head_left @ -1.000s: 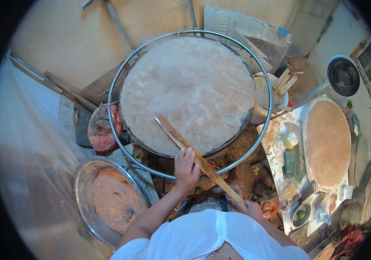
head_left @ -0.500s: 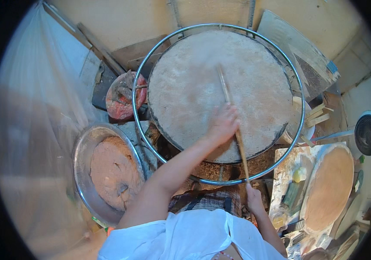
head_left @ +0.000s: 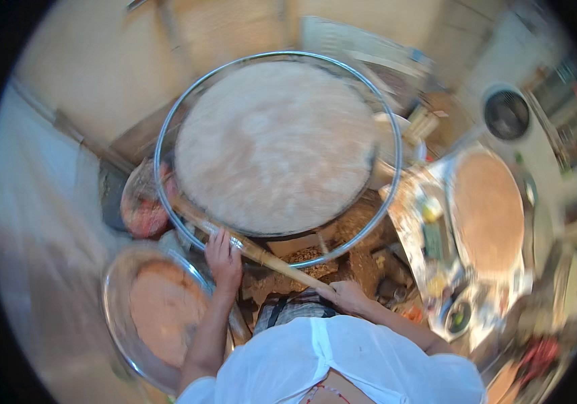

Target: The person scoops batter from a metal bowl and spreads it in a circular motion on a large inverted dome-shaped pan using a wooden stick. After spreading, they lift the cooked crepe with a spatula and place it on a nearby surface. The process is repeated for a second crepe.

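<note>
A long wooden stick [head_left: 276, 262] slants across the near side of the large round griddle [head_left: 281, 148], whose top is pale and dusty. My right hand [head_left: 349, 297] grips the stick's near end, close to my body. Farther left, where the stick crosses the shiny metal ring [head_left: 397, 145] around the griddle, my left hand [head_left: 223, 261] is closed about it. Motion blurs the stick's far end, over the griddle's left edge.
Left of me stands a metal basin [head_left: 108, 296] of brownish dough-like mass [head_left: 167, 310]. Beyond it is a red, rounded bundle [head_left: 143, 212]. At right, a flat round brown sheet [head_left: 487, 212] lies beside a messy board [head_left: 406, 202]; a black round fan [head_left: 506, 114] is behind.
My left hand has drawn back from the griddle's middle to the ring at near left. The stick has swung left with it, and the whole view has turned and shifted.
</note>
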The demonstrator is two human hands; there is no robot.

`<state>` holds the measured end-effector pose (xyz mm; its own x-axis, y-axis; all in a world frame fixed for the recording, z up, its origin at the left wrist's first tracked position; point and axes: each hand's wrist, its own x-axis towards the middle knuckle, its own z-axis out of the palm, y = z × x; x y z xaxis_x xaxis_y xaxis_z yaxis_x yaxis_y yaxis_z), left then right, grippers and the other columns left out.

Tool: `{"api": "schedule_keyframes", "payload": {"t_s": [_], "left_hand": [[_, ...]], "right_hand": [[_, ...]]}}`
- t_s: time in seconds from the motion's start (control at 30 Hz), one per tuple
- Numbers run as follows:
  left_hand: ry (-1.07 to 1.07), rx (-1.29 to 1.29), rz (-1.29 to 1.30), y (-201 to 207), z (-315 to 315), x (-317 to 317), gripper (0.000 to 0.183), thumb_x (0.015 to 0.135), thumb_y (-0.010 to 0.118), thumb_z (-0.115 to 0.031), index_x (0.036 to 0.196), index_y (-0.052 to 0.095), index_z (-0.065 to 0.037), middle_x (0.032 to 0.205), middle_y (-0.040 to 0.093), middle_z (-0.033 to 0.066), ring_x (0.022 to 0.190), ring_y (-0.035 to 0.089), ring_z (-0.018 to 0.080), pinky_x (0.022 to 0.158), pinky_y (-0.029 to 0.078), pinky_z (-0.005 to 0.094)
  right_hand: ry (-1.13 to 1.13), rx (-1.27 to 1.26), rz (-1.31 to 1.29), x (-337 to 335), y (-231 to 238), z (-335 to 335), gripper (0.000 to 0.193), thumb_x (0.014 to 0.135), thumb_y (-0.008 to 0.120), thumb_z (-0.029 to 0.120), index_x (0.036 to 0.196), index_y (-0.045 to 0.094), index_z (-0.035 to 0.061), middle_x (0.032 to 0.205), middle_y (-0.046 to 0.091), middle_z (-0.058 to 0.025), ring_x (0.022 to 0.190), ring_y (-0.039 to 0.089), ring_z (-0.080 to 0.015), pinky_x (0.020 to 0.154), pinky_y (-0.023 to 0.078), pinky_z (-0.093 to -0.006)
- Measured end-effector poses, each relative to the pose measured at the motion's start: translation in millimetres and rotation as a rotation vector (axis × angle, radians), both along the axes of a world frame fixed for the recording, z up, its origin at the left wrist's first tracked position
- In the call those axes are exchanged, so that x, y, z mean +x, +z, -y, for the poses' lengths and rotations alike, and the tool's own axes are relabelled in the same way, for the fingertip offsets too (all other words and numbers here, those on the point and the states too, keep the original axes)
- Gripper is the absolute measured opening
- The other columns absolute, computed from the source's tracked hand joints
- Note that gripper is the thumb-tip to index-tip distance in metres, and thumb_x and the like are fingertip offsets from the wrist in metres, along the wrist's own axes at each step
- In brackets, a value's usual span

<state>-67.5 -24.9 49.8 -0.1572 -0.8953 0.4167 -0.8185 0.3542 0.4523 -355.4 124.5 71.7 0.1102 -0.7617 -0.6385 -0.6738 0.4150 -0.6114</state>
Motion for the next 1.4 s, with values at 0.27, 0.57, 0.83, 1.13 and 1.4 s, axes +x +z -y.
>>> {"api": "schedule_keyframes", "payload": {"t_s": [0.27, 0.57, 0.83, 1.13, 1.4], "left_hand": [[-0.395, 0.270, -0.319, 32, -87, -40, 0.021, 0.092, 0.048, -0.009, 0.075, 0.058, -0.001, 0.073, 0.058, 0.0148, 0.069, 0.056, 0.0310, 0.065, 0.045, 0.0392], [-0.384, 0.508, -0.336, -17, -106, -61, 0.041, 0.095, 0.054, -0.017, 0.060, 0.040, -0.003, 0.050, 0.038, 0.0098, 0.046, 0.032, 0.0147, 0.043, 0.028, 0.0341], [-0.441, 0.744, -0.322, 20, -96, -186, 0.041, 0.097, 0.052, -0.019, 0.060, 0.045, -0.002, 0.051, 0.046, 0.0032, 0.046, 0.039, 0.0095, 0.043, 0.032, 0.0295], [0.088, 1.277, -0.454, 9, -115, -216, 0.063, 0.097, 0.040, -0.054, 0.074, 0.060, 0.002, 0.064, 0.061, 0.0113, 0.063, 0.061, 0.0201, 0.059, 0.048, 0.0337], [0.875, 1.172, -1.261, -68, -65, -121, 0.072, 0.095, 0.028, -0.063, 0.104, 0.048, 0.006, 0.089, 0.060, 0.0219, 0.069, 0.059, 0.0343, 0.057, 0.048, 0.0423]], "right_hand": [[-0.834, -0.400, 0.296, -7, -35, -62, 0.055, 0.093, 0.051, 0.051, 0.090, 0.056, -0.0038, 0.072, 0.058, -0.0154, 0.067, 0.059, -0.0295, 0.066, 0.047, -0.0437], [-1.091, -0.133, 0.990, -112, 19, -2, 0.021, 0.091, 0.052, 0.020, 0.085, 0.052, 0.0000, 0.056, 0.048, -0.0044, 0.045, 0.054, -0.0191, 0.039, 0.045, -0.0334], [-1.509, 0.133, 1.847, -306, -41, 56, 0.051, 0.100, 0.034, 0.039, 0.120, 0.045, -0.0069, 0.068, 0.053, -0.0055, 0.051, 0.055, -0.0121, 0.041, 0.051, -0.0246], [-0.978, -0.031, -0.486, -356, -128, -18, 0.062, 0.079, 0.069, 0.031, 0.126, 0.043, 0.0008, 0.127, 0.047, -0.0262, 0.112, 0.052, -0.0376, 0.089, 0.046, -0.0475], [-0.619, 0.255, -0.651, -359, -145, -42, 0.086, 0.078, 0.067, 0.031, 0.146, 0.022, 0.0026, 0.147, 0.023, -0.0283, 0.132, 0.031, -0.0445, 0.100, 0.039, -0.0493]]}}
